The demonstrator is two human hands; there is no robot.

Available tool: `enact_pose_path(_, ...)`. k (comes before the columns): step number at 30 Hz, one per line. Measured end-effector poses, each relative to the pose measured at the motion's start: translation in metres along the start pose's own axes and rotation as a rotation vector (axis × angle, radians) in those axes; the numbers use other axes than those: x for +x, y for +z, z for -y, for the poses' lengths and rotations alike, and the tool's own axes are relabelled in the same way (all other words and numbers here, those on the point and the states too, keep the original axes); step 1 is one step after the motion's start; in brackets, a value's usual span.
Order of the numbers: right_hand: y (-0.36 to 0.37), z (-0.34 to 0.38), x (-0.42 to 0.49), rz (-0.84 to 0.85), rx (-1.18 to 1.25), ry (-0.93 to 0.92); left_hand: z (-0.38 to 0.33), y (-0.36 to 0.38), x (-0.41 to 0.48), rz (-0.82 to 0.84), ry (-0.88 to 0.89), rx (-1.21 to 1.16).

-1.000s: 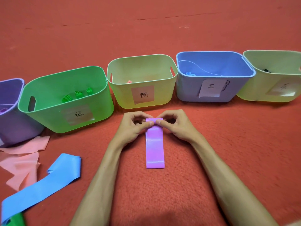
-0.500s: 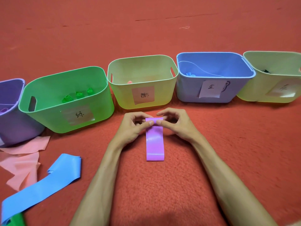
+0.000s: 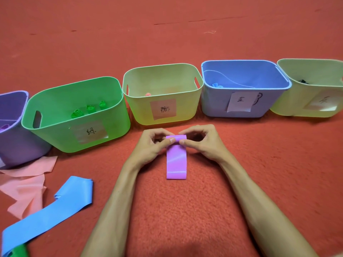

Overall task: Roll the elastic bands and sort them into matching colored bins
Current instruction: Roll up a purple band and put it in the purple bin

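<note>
Pinching rolled far end of purple band [image 3: 176, 164] w/ left hand [image 3: 148, 148] & right hand [image 3: 204, 143], thumbs on top, mid carpet [image 3: 204, 210], just in front of yellow bin [image 3: 141, 111].

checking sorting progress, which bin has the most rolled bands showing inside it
The green bin, second from the left. Three green rolls sit in a row inside it, while each of the other bins shows no more than one item.
</note>
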State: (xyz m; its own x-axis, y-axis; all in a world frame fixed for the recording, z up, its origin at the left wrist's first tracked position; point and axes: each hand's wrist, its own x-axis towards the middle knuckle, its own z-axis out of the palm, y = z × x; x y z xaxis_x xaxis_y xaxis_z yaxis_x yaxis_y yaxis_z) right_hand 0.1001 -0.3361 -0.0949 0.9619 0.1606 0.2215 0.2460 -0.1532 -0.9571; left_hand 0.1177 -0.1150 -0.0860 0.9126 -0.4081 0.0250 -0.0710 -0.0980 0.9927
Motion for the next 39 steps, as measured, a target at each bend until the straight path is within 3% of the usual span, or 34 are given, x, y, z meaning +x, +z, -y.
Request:
enact_pose_path(6,0.001,0.001,0.001,0.037,-0.118,-0.002,0.002,-0.002,0.002,-0.012,0.062,0.029)
enact_pose_path(16,0.0,-0.005,-0.001,-0.037,-0.105,-0.02,0.009,0.0,0.005,-0.023,0.065,0.221)
enact_pose_path(24,0.001,-0.002,0.0,0.003,-0.107,0.021,0.004,-0.003,0.002,-0.006,0.107,0.078)
enact_pose_path(35,-0.002,-0.002,-0.001,-0.018,-0.038,-0.002,0.009,0.0,0.005,-0.027,0.088,0.238)
enact_pose_path(39,0.0,-0.002,0.0,-0.014,-0.021,0.013,0.009,0.0,0.005,-0.011,0.086,0.147)
